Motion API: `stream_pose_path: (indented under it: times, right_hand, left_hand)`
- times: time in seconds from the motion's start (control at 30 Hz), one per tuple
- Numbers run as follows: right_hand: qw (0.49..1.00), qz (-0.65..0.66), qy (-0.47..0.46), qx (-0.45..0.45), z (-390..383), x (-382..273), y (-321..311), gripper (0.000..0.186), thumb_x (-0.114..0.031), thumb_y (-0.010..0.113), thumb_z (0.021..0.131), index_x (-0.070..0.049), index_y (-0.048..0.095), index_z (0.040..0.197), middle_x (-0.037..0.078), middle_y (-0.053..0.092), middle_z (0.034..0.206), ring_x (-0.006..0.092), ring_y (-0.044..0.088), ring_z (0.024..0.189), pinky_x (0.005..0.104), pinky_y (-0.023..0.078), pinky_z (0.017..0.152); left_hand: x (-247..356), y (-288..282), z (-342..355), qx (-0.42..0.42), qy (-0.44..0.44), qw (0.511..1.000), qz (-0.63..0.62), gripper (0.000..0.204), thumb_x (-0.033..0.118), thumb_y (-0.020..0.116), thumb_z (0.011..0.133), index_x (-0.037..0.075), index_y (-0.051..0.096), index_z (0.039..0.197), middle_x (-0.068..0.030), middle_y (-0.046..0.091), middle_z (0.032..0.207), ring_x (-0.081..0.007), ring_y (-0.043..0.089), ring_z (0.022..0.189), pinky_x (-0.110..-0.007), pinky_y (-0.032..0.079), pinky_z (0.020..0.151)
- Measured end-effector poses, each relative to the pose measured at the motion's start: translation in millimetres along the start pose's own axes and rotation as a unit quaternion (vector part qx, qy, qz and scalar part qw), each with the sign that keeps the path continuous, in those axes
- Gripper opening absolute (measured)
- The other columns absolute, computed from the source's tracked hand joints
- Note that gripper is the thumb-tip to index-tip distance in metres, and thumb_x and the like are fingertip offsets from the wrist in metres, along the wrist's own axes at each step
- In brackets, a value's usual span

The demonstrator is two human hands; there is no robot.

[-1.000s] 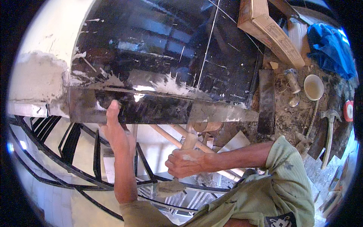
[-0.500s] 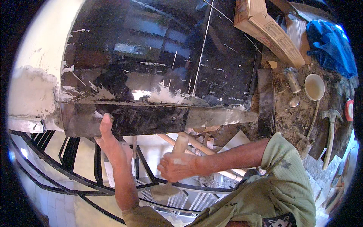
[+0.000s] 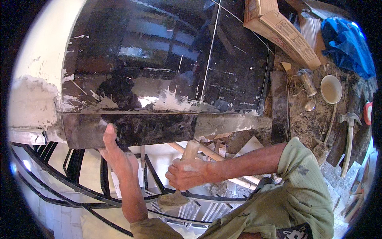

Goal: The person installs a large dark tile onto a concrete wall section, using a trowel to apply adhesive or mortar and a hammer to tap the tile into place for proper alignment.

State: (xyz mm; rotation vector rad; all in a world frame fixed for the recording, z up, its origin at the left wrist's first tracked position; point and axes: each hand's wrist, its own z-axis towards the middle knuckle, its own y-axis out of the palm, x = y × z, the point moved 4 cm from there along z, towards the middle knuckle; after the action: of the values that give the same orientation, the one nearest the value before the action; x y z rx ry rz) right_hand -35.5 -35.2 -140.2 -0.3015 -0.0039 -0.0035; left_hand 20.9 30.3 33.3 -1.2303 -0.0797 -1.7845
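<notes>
My left hand (image 3: 121, 159) is closed on the lower edge of a narrow black tile strip (image 3: 155, 129). Its thumb presses on the strip's face, while the other fingers are mostly hidden below the edge. The strip lies along the front of a large glossy black slab (image 3: 131, 51) smeared with grey cement. In my right hand (image 3: 187, 174) is a trowel; its pale wooden handle (image 3: 191, 150) points up out of the fist. The trowel's blade (image 3: 172, 201), coated with grey mortar, hangs below that hand, apart from the strip.
Black metal railing (image 3: 87, 201) curves below the strip. On the dirty ground to the right are a white bowl (image 3: 331, 89), a metal can (image 3: 308, 83) and a hammer (image 3: 349, 139). A cardboard box (image 3: 286, 34) and blue cloth (image 3: 348, 47) lie at the far right.
The whole view has tilted slightly, so the slab and strip appear a little lower. Both hands keep the same hold, with no clear movement of their own.
</notes>
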Motion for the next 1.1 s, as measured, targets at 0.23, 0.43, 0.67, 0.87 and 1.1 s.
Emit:
stream_pose_path:
  times: [0.23,0.43,0.67,0.87,1.1]
  right_hand:
    - [0.999,0.002,-0.012,-0.030,-0.7,-2.5,2.4,0.010,-0.023,0.064,0.071,-0.014,0.060,0.070,-0.003,0.053,0.072,0.0144,0.058,0.071,0.0294,0.039,0.058]
    - [0.999,0.032,-0.021,-0.037,-3.7,-3.9,-4.4,0.010,-0.023,0.064,0.071,-0.014,0.060,0.070,-0.003,0.052,0.072,0.0147,0.057,0.071,0.0296,0.040,0.059]
    - [0.999,-0.009,-0.023,0.034,-5.5,3.1,-8.9,0.012,-0.025,0.064,0.071,-0.013,0.060,0.070,-0.002,0.052,0.072,0.0146,0.056,0.069,0.0300,0.040,0.060]
    - [1.000,-0.014,-0.019,0.008,-9.3,2.7,-7.0,0.011,-0.025,0.063,0.072,-0.014,0.061,0.071,-0.003,0.053,0.073,0.0141,0.056,0.070,0.0297,0.040,0.061]
    - [0.999,0.012,-0.010,0.034,-12.4,-1.4,-3.8,0.011,-0.025,0.064,0.072,-0.015,0.061,0.072,-0.004,0.052,0.073,0.0129,0.057,0.072,0.0289,0.040,0.063]
  left_hand:
    - [0.4,0.5,1.5,0.023,0.016,0.999,-0.026,0.059,0.028,0.076,0.079,-0.004,0.052,0.122,-0.0124,0.057,0.119,-0.0216,0.055,0.111,-0.039,0.045,0.098]
    - [3.7,4.6,-2.4,0.021,0.012,0.999,-0.026,0.062,0.029,0.078,0.077,-0.005,0.049,0.122,-0.0142,0.056,0.121,-0.0226,0.054,0.111,-0.039,0.045,0.098]
    - [5.3,6.2,-5.6,0.033,-0.001,0.999,-0.021,0.065,0.029,0.077,0.079,-0.006,0.048,0.125,-0.0131,0.056,0.119,-0.0215,0.059,0.101,-0.036,0.050,0.091]
    - [-2.5,5.1,-9.3,-0.019,0.011,1.000,-0.010,0.058,0.015,0.075,0.081,-0.006,0.048,0.128,-0.0126,0.057,0.122,-0.0204,0.060,0.104,-0.037,0.051,0.093]
    - [-34.4,16.5,-24.1,-0.035,-0.040,0.998,0.013,0.061,0.007,0.075,0.078,0.000,0.046,0.132,-0.0110,0.060,0.118,-0.0208,0.059,0.104,-0.036,0.050,0.092]
